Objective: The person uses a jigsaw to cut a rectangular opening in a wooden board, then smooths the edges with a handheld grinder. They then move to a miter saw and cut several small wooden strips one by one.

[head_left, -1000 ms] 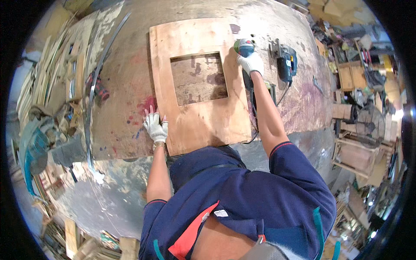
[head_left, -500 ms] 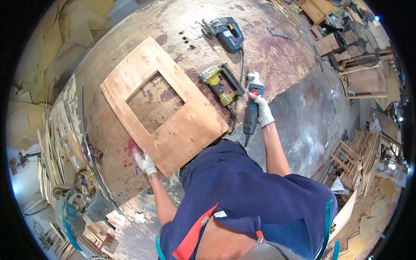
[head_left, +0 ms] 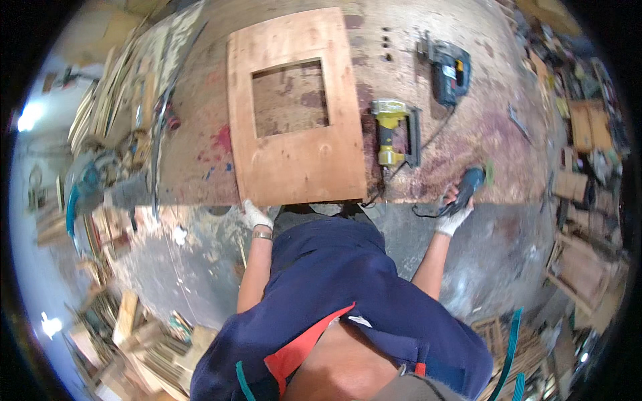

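A flat wooden panel [head_left: 299,166] with a rectangular cut-out lies on the worktable, its near edge along the table's front edge. My left hand [head_left: 256,215], in a white glove, is at the panel's near left corner with its fingers closed on it; the fingertips are partly hidden. In my gloved right hand [head_left: 454,219] is an angle grinder [head_left: 471,184] with a dark body, held over the table's front edge to the right. Its greenish disc points away from me. Between panel and grinder lies a yellow-green nail gun [head_left: 388,137].
A blue-black jigsaw [head_left: 447,72] with a cord lies farther back on the worktable [head_left: 194,167]. Near the right edge is a small metal tool [head_left: 518,122]. A dark strip [head_left: 162,120] runs along the left side. Stacked wood strips [head_left: 110,107] and a teal power saw [head_left: 83,184] stand at the left.
My view has turned, so the table now looks straight on. My right hand has brought the grinder back toward the table's front edge, its disc turned away. My left hand has shifted to the panel's near corner.
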{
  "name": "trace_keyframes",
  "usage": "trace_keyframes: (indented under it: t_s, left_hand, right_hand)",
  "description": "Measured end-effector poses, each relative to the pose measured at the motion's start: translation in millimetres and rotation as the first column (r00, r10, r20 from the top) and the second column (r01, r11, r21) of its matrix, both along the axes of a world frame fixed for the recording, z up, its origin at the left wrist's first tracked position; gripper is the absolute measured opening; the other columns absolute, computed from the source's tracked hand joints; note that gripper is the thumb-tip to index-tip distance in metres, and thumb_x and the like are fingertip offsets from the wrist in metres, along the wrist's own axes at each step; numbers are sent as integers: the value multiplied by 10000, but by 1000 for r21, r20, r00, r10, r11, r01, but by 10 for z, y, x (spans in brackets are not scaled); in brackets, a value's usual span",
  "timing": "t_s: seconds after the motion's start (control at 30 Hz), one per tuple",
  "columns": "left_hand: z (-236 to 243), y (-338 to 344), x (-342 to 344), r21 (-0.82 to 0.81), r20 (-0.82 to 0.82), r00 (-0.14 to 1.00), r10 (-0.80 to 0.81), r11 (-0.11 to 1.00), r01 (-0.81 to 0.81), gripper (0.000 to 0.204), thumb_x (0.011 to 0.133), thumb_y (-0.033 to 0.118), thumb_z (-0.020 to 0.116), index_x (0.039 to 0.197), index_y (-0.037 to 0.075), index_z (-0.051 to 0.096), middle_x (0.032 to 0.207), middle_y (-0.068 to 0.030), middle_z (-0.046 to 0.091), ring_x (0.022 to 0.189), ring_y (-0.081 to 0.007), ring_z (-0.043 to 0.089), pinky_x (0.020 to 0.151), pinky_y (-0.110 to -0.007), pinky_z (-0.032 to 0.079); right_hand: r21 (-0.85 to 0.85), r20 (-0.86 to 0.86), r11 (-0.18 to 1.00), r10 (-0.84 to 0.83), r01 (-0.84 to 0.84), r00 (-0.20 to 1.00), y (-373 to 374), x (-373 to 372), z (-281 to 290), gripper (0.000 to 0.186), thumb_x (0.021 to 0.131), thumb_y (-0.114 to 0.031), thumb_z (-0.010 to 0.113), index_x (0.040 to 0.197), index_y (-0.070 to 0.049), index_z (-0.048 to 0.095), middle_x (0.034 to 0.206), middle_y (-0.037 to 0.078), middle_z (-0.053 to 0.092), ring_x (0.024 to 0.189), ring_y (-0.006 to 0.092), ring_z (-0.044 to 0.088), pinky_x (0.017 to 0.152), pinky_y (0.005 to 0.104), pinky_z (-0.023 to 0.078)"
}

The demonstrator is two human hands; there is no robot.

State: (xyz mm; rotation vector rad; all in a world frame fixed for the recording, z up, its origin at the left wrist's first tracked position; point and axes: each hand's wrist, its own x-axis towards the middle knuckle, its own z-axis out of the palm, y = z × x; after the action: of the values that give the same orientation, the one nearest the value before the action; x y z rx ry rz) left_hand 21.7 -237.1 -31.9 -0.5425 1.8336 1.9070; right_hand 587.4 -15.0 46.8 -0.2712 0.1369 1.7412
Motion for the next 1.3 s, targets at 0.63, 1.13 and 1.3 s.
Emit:
trace_keyframes:
  t_s: [0.63,1.13,1.3]
  left_hand:
    - [615,461,945,255,547,823,-155,967,13,428,959,484,679,1185,143,556,1147,-55,574,1035,-244,533,961,-436,457]
    - [2517,-249,-62,-160,-668,725,-165,984,77,295,928,127,734,1161,-48,690,1005,-92,771,844,-137,707,740,-281,566]
    - [3117,-1447,657,-370,-884,301,-358,929,16,336,903,329,775,1065,38,729,1117,-175,731,957,-310,734,778,-397,568]
  right_hand:
    - [-228,675,887,441,400,-592,1162,760,-159,594,783,-470,806,1106,21,728,963,182,751,788,328,716,739,456,550]
    - [272,577,899,-439,-344,-689,533,-1435,612,694,978,-481,661,1406,46,518,1408,292,537,1281,422,552,1052,530,464]
    - [159,981,726,-195,-669,21,342,-2548,1096,606,1074,-509,474,1398,-2,546,1280,219,637,1173,311,604,995,419,492]
